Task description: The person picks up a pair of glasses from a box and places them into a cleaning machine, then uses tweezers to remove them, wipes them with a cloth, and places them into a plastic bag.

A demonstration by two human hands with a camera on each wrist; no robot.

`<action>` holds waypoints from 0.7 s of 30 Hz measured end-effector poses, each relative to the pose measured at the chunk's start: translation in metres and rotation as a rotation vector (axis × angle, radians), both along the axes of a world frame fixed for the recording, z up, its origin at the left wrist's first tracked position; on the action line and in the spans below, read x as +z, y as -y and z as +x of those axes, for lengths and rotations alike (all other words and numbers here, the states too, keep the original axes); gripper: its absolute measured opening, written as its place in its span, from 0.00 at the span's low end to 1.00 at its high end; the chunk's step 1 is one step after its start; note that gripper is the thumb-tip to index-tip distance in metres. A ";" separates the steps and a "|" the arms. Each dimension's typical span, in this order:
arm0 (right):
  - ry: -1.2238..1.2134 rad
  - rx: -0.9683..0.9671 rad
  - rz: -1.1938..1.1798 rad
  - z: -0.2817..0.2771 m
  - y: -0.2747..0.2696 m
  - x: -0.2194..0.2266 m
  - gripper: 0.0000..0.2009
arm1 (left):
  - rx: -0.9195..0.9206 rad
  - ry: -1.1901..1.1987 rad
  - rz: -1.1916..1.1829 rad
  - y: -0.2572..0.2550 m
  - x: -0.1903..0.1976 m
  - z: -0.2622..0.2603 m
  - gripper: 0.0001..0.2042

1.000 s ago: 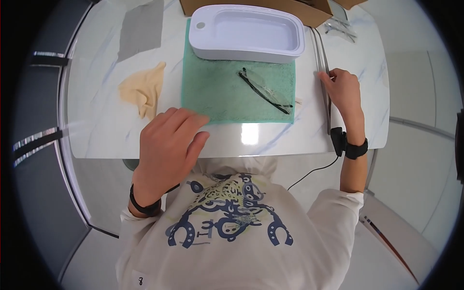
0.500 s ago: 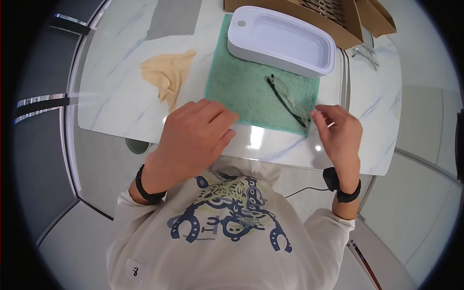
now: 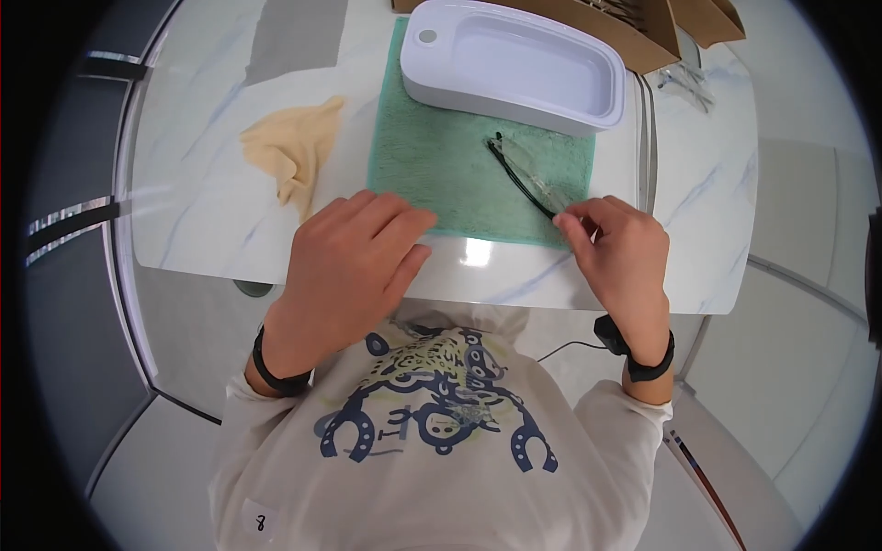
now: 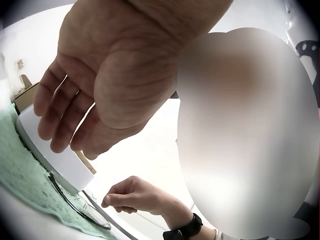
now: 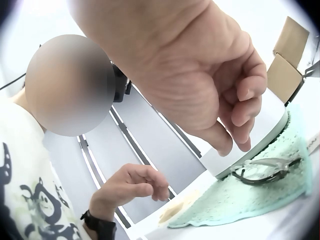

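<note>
A pair of eyeglasses with dark temples (image 3: 520, 180) lies folded on a green towel (image 3: 423, 170). My right hand (image 3: 627, 253) hovers at the near right end of the glasses, its fingers loosely bent. In the right wrist view a gap shows between those fingers and the glasses (image 5: 265, 178), with nothing held. Over the towel's near left edge hangs my left hand (image 3: 354, 262), palm down, fingers relaxed and holding nothing. A pale lavender basin (image 3: 424, 81) with a round button stands on the far part of the towel.
A crumpled cream cloth (image 3: 299, 147) lies left of the towel, with a flat grey cloth (image 3: 296, 41) behind it. Cardboard boxes (image 3: 657, 50) stand at the back right, near clear plastic-looking pieces (image 3: 687, 84). A long grey strip (image 3: 649, 138) runs along the right.
My right hand has left the grey strip on the right and come inward and nearer to the glasses. The left hand stays over the towel's near left edge. The head view has shifted.
</note>
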State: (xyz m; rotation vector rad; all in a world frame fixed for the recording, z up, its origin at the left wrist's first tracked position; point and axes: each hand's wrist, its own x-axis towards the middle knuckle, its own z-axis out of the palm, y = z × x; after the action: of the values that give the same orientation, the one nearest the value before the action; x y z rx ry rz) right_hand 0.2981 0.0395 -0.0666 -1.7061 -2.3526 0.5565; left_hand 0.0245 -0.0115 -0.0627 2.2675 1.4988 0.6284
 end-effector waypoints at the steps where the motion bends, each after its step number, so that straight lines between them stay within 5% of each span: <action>1: 0.027 -0.027 0.021 0.000 -0.003 -0.003 0.07 | -0.004 0.010 -0.004 -0.001 -0.001 0.000 0.12; 21: 0.190 0.004 0.021 -0.016 -0.037 -0.023 0.08 | 0.118 -0.140 0.112 -0.015 -0.004 -0.044 0.09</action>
State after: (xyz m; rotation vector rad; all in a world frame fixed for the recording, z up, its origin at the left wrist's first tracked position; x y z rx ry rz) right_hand 0.2817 0.0761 -0.0892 -1.8191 -2.4791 0.3844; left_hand -0.0192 0.0038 -0.0663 2.3631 1.7146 0.6118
